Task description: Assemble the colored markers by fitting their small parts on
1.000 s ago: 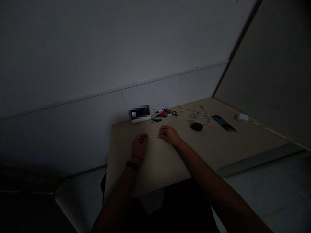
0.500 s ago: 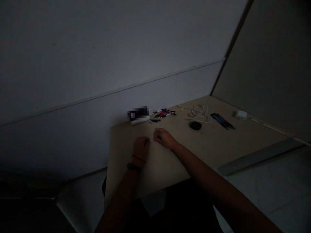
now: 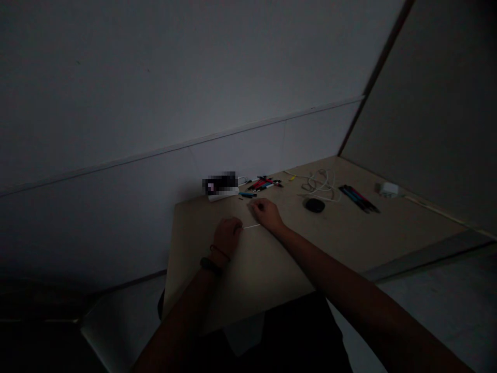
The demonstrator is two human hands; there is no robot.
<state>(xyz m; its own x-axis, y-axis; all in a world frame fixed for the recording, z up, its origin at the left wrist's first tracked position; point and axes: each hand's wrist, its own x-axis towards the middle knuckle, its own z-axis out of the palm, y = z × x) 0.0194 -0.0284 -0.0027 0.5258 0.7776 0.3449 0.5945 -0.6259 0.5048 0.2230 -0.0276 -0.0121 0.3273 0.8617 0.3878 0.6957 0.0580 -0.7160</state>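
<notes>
A thin white stick [image 3: 251,226], which looks like a pen refill, stretches from the fingertips of my left hand [image 3: 228,233] toward the lower edge of my right hand [image 3: 268,213]. My left fingers are pinched on its left end. My right hand is closed, thumb and fingers curled together above the stick; anything inside them is too dark and small to name. Both hands are low over the front left part of the table [image 3: 267,280]. Just beyond them lie a blue pen [image 3: 247,195] and a tiny dark piece [image 3: 240,199].
Behind the hands, a blurred dark object rests on a white block [image 3: 223,195] by the wall. Several pens lie in a loose pile [image 3: 266,183]. Farther right are a white cable [image 3: 324,184], a black mouse [image 3: 315,205], a row of pens [image 3: 359,199] and a white adapter [image 3: 389,190].
My right hand has moved slightly right and away from my left, so more of the white stick shows between them. My left hand stays pinched on it. The view has shifted slightly.
</notes>
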